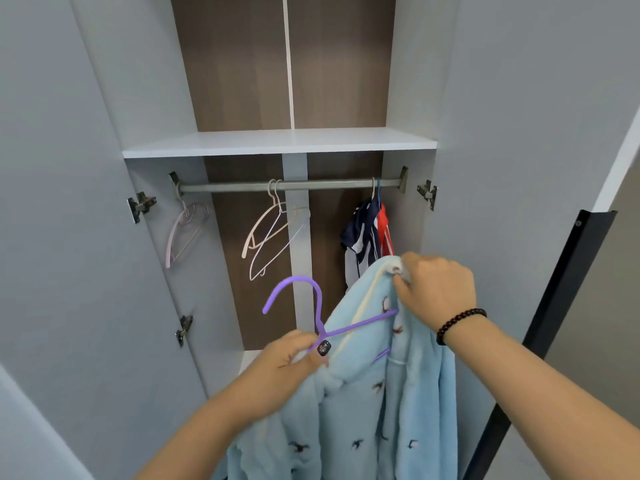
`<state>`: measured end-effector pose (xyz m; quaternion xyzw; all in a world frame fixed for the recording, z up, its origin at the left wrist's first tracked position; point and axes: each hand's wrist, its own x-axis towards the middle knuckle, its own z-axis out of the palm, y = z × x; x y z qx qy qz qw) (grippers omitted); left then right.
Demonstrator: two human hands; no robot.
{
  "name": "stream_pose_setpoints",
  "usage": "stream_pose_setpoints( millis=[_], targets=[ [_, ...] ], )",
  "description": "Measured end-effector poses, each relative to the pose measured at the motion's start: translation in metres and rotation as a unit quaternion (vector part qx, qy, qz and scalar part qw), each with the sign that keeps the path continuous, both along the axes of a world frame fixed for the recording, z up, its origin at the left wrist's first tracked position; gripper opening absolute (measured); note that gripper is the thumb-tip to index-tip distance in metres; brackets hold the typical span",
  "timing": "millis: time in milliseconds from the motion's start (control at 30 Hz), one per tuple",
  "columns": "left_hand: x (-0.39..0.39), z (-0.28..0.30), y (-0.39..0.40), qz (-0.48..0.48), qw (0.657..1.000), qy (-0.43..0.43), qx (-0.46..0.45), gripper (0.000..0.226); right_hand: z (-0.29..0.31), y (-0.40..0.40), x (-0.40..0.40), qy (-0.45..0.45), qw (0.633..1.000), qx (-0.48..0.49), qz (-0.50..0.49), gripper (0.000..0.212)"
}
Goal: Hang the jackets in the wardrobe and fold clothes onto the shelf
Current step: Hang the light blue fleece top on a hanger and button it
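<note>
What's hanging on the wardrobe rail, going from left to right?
Pink hanger → two pale bare hangers → navy and white jacket → red garment.

Fluffy fleece jacket [363,410]; matt purple hanger [318,306]; dull metal rail [287,185]; smooth matt shelf [277,143].

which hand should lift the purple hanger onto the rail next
Left, probably. The left hand already grips the purple hanger at its neck below the hook. The right hand pinches the blue jacket collar, not the hanger.
</note>
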<state>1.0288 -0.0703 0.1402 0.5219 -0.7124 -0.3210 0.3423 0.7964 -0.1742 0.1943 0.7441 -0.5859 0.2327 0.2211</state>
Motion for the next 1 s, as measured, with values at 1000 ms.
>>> stream_pose_setpoints(
  millis=[1000],
  targets=[
    [0.011,0.005,-0.025,0.081,0.915,-0.307,-0.25,0.047,-0.042,0.038,0.002,-0.013,0.955,0.174,0.24,0.062]
  ],
)
